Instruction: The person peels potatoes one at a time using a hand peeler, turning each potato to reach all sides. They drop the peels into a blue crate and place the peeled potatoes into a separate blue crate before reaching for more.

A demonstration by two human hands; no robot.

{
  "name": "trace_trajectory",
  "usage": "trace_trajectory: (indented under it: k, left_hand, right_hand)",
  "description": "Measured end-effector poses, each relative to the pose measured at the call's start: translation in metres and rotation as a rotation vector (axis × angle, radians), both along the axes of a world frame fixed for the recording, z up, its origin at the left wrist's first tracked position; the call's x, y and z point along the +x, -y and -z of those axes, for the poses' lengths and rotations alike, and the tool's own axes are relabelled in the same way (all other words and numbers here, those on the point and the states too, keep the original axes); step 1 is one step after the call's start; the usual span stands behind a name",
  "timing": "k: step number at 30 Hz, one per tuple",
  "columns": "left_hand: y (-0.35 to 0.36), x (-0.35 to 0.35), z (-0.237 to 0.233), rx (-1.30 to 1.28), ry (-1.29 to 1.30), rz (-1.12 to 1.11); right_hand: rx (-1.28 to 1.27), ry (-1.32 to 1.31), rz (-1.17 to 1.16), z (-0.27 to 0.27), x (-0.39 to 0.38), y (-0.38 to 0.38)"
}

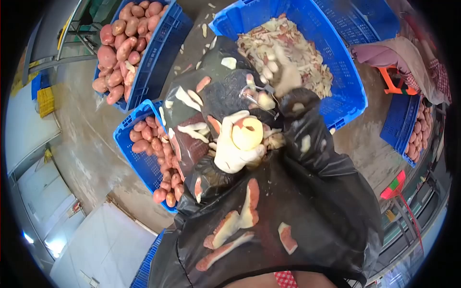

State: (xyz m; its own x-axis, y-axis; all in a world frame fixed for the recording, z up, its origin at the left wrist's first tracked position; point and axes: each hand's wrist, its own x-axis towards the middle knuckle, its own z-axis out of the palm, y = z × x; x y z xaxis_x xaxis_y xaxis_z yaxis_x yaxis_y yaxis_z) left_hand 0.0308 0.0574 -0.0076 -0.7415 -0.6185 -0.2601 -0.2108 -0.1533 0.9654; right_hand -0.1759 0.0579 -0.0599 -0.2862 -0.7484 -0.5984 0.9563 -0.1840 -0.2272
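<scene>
My left hand (232, 154), in a white glove, is wrapped round a mostly peeled potato (247, 138) over my lap. A little reddish skin shows near the potato's top end. Just beyond it, my right hand (282, 73), gloved and smeared by motion, has its fingers curled on a metal-framed peeler (260, 100). The peeler is apart from the potato. Strips of potato peel (249, 204) lie on my black apron (317, 211) and sleeves. Past my right hand, a blue crate (348, 86) holds a heap of peelings (307, 53).
Unpeeled red potatoes fill a blue crate (161, 57) at upper left and part of a smaller blue crate (136, 161) beside my left arm. At right are another person's sleeve (439, 79), an orange stool (391, 81) and another potato crate (398, 120). Peel scraps litter the wet floor.
</scene>
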Motion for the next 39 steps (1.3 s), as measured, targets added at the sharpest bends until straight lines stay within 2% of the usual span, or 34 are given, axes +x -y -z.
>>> trace_trajectory:
  k: [1,3,4,5,7,8,9,11,12,14,15,16,17,18,19,22,23,24,25,26,27,28,29,31,32,33,35,36,38,39]
  left_hand:
    - [-0.001,0.0,0.003,0.089,-0.006,-0.023]
    - [0.003,0.007,0.013,0.116,0.043,0.057]
    - [0.006,-0.005,-0.006,-0.238,0.023,0.061]
    - [-0.011,-0.002,0.015,0.359,-0.165,-0.125]
    - [-0.006,0.006,0.019,0.216,-0.062,-0.06]
    - [0.0,0.0,0.01,-0.076,-0.036,-0.031]
    - [0.001,0.003,0.015,0.343,-0.095,0.001]
    - [0.005,0.006,0.018,-0.273,-0.004,0.106]
    - [0.007,0.004,0.014,-0.287,-0.016,0.106]
    - [0.003,0.005,0.001,0.288,-0.095,-0.073]
    - [0.003,0.007,0.004,0.24,-0.166,-0.131]
    - [-0.001,0.009,0.013,0.353,-0.296,-0.233]
    - [-0.003,0.005,0.021,0.457,-0.438,-0.329]
    - [-0.009,-0.006,0.021,0.457,-0.591,-0.401]
    - [-0.013,-0.008,0.022,0.459,-0.586,-0.397]
    - [-0.013,0.007,0.032,0.391,-0.366,-0.343]
    - [-0.014,0.007,0.037,0.382,-0.372,-0.334]
    - [-0.015,0.005,0.042,0.317,-0.406,-0.388]
    - [-0.015,0.001,0.045,0.256,-0.437,-0.451]
    - [-0.004,-0.006,0.024,0.207,-0.416,-0.286]
    - [-0.014,0.006,0.035,0.512,-0.481,-0.359]
    - [-0.017,0.006,0.033,0.52,-0.479,-0.415]
    - [-0.018,0.001,0.031,0.519,-0.489,-0.475]
    - [-0.018,-0.01,0.022,0.633,-0.604,-0.624]
    - [-0.01,-0.006,0.017,0.667,-0.61,-0.456]
    - [-0.011,-0.005,0.01,0.723,-0.58,-0.41]
    - [-0.015,-0.013,-0.004,0.746,-0.425,-0.516]
    - [-0.013,-0.012,-0.005,0.75,-0.421,-0.512]
    - [-0.002,-0.009,-0.008,0.728,-0.376,-0.309]
    - [-0.003,-0.008,-0.012,0.731,-0.371,-0.31]
  right_hand:
    - [-0.104,0.011,0.007,-0.018,0.009,-0.006]
    - [-0.11,-0.23,-0.191,-0.059,0.045,-0.013]
    - [0.08,-0.034,-0.145,-0.037,0.04,-0.006]
    - [0.017,-0.055,-0.027,0.002,0.025,-0.001]
    - [0.084,0.056,0.048,-0.025,0.012,-0.006]
    - [-0.041,0.027,-0.016,-0.038,0.023,-0.012]
    - [-0.204,-0.069,-0.172,-0.055,0.04,-0.017]
    - [0.088,-0.252,-0.026,-0.019,0.035,0.001]
    - [0.112,-0.253,0.044,0.003,0.017,0.004]
    - [-0.025,-0.132,0.191,-0.005,-0.005,-0.003]
    - [-0.067,-0.01,0.248,-0.016,-0.005,-0.011]
    - [-0.073,-0.028,0.182,-0.049,0.01,-0.016]
    - [-0.373,0.086,0.098,-0.026,0.016,-0.019]
    - [-0.362,0.013,0.065,-0.036,0.031,-0.017]
    - [-0.345,-0.056,0.032,-0.047,0.048,-0.014]
    - [-0.154,0.013,0.1,-0.015,0.028,0.005]
    - [-0.13,0.074,0.141,-0.015,0.018,0.01]
    - [-0.171,-0.023,0.166,-0.016,0.02,0.002]
    - [-0.217,0.015,0.17,-0.036,0.035,-0.003]
    - [-0.213,-0.017,0.099,-0.045,0.042,-0.002]
    - [-0.208,-0.041,0.033,-0.049,0.05,-0.003]
    - [-0.051,0.017,0.114,-0.029,0.04,0.006]
    - [0.003,0.021,0.213,-0.005,0.025,0.012]
    - [-0.102,0.079,0.26,-0.009,0.011,0.005]
    - [-0.28,0.086,0.248,-0.013,0.016,0.0]
    - [-0.265,0.099,0.245,-0.018,0.03,-0.007]
    - [-0.351,0.068,0.107,-0.037,0.044,-0.002]
    - [-0.436,0.096,0.101,-0.026,0.045,-0.002]
    - [-0.371,0.117,0.076,-0.026,0.046,0.002]
    - [-0.309,0.138,0.048,-0.027,0.048,0.003]
